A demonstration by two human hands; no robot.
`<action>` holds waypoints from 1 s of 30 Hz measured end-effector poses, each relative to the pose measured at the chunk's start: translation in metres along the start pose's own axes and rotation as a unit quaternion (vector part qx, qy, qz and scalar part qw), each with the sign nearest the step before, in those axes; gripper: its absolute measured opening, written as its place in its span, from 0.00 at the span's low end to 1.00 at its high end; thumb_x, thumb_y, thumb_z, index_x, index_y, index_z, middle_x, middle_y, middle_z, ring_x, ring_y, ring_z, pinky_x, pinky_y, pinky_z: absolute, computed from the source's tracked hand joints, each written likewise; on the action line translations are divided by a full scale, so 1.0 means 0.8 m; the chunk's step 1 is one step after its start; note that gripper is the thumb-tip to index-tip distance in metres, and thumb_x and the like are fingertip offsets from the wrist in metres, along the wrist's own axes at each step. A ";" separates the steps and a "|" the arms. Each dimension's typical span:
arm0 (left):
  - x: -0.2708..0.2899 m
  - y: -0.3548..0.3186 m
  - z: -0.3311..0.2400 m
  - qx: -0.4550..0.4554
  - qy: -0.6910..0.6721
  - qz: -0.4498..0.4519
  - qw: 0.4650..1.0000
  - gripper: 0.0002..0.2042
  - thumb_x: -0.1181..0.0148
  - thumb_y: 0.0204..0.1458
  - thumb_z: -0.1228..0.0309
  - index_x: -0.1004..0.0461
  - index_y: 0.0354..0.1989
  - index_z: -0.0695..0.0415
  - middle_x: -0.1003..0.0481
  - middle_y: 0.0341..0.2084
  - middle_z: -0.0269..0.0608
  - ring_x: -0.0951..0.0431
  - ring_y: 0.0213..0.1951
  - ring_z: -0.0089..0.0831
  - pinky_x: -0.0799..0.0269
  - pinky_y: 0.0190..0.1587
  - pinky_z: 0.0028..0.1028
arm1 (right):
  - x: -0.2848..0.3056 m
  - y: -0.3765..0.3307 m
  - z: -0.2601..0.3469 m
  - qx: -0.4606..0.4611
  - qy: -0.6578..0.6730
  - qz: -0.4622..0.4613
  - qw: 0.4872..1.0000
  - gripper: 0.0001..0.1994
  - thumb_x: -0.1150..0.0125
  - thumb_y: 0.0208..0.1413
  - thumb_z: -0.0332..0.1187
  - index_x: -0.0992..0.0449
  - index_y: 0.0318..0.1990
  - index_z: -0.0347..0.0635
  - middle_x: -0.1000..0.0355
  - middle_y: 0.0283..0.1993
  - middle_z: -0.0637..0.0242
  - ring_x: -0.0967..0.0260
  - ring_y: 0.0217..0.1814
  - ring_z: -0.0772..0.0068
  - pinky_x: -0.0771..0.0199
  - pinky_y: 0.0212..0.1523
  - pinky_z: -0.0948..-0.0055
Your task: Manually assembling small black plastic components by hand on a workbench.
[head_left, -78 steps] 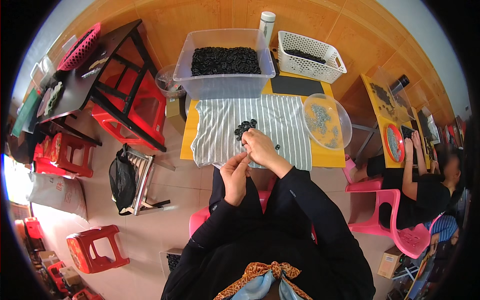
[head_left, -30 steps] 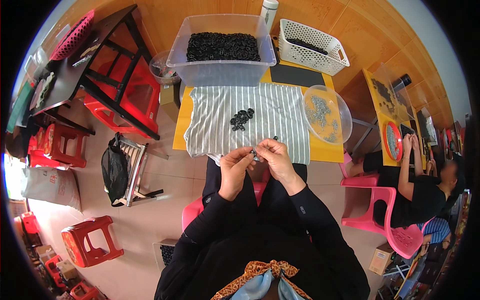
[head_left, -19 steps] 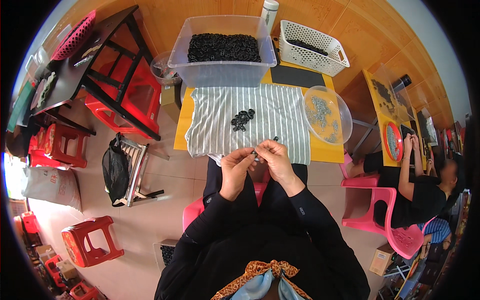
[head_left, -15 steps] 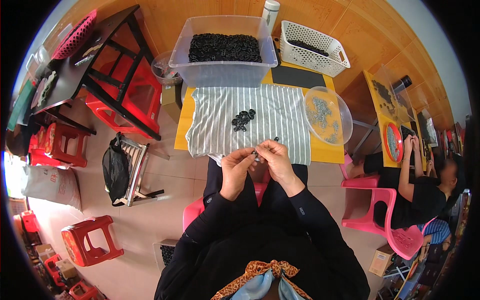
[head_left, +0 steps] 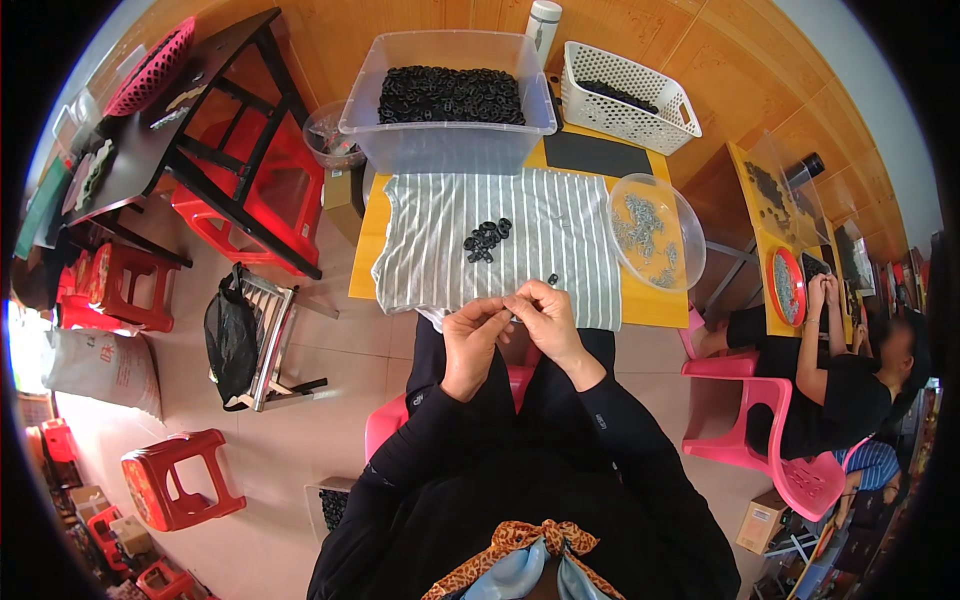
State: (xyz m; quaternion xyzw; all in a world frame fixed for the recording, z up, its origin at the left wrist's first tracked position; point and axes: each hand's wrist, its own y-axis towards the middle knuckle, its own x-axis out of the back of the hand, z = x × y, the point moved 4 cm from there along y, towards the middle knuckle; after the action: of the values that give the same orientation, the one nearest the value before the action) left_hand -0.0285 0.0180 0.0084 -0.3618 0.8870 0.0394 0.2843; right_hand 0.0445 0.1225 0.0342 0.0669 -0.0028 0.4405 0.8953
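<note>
Just off the near edge of a grey-and-white striped cloth (head_left: 420, 250), my two hands meet fingertip to fingertip. My left hand (head_left: 470, 345) is closed in a pinch, and my right hand (head_left: 550, 325) pinches against it. Between the fingertips is a small black piece, almost fully covered, so its shape cannot be made out. Beyond my right fingers a single black piece (head_left: 553, 280) lies on the cloth. Farther off, a small pile of black ring-like pieces (head_left: 485, 242) sits mid-cloth.
A clear bin of black pieces (head_left: 445, 145) and a white perforated basket (head_left: 630, 115) stand at the table's back. A clear round tub (head_left: 690, 255) at the right holds small silvery parts. A person (head_left: 840, 390) works at another table, far right. A folded metal chair (head_left: 265, 345) stands left.
My right fingers have closed farther over the small black piece, which showed more before. My left hand stays nearly in place.
</note>
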 end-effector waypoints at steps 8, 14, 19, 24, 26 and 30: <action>-0.002 0.001 -0.001 0.003 0.003 -0.008 1.000 0.07 0.44 0.49 0.83 0.25 0.37 0.68 0.24 0.24 0.40 0.27 0.23 0.21 0.32 0.26 0.18 | 0.018 -0.003 -0.012 -0.074 0.130 -0.026 0.988 0.08 0.45 0.58 0.31 0.25 0.32 0.35 0.28 0.30 0.69 0.34 0.33 0.86 0.36 0.32 0.85; 0.004 0.004 0.001 0.014 -0.003 -0.011 1.000 0.08 0.44 0.49 0.83 0.26 0.38 0.69 0.24 0.25 0.41 0.25 0.23 0.23 0.31 0.26 0.18 | 0.023 0.006 0.001 -0.028 0.058 0.000 0.998 0.06 0.44 0.57 0.27 0.26 0.39 0.33 0.27 0.32 0.70 0.34 0.33 0.87 0.34 0.33 0.84; 0.005 0.007 -0.003 0.023 -0.041 0.002 0.999 0.05 0.44 0.49 0.83 0.27 0.34 0.68 0.24 0.25 0.43 0.24 0.23 0.25 0.31 0.25 0.18 | 0.040 0.046 -0.015 0.023 -0.139 -0.002 0.990 0.05 0.44 0.52 0.23 0.25 0.36 0.35 0.29 0.29 0.66 0.32 0.29 0.78 0.33 0.30 0.79; 0.002 0.007 -0.006 0.026 -0.049 0.009 0.998 0.04 0.44 0.49 0.83 0.27 0.33 0.68 0.24 0.26 0.44 0.24 0.23 0.25 0.31 0.25 0.18 | 0.031 0.094 -0.005 0.133 -0.399 -0.013 0.907 0.06 0.44 0.47 0.25 0.25 0.34 0.40 0.30 0.31 0.59 0.30 0.35 0.56 0.31 0.35 0.62; 0.006 0.006 -0.006 0.029 -0.048 0.002 0.998 0.04 0.44 0.49 0.83 0.27 0.33 0.68 0.24 0.26 0.43 0.24 0.23 0.25 0.31 0.25 0.18 | 0.016 0.107 -0.001 0.144 -0.421 -0.008 0.895 0.07 0.43 0.47 0.27 0.25 0.35 0.41 0.31 0.33 0.60 0.31 0.39 0.56 0.31 0.39 0.60; 0.007 0.008 -0.004 0.014 -0.048 -0.002 0.999 0.04 0.44 0.49 0.83 0.26 0.33 0.67 0.24 0.25 0.41 0.24 0.24 0.23 0.31 0.24 0.18 | 0.012 0.118 -0.008 0.123 -0.508 0.029 0.852 0.11 0.42 0.45 0.26 0.25 0.39 0.44 0.34 0.34 0.62 0.34 0.42 0.57 0.32 0.40 0.62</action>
State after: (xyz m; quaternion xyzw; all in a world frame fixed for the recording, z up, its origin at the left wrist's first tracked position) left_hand -0.0375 0.0185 0.0070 -0.3569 0.8723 0.0434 0.3315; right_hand -0.0244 0.1880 0.0396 0.3909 -0.4051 0.3678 0.7402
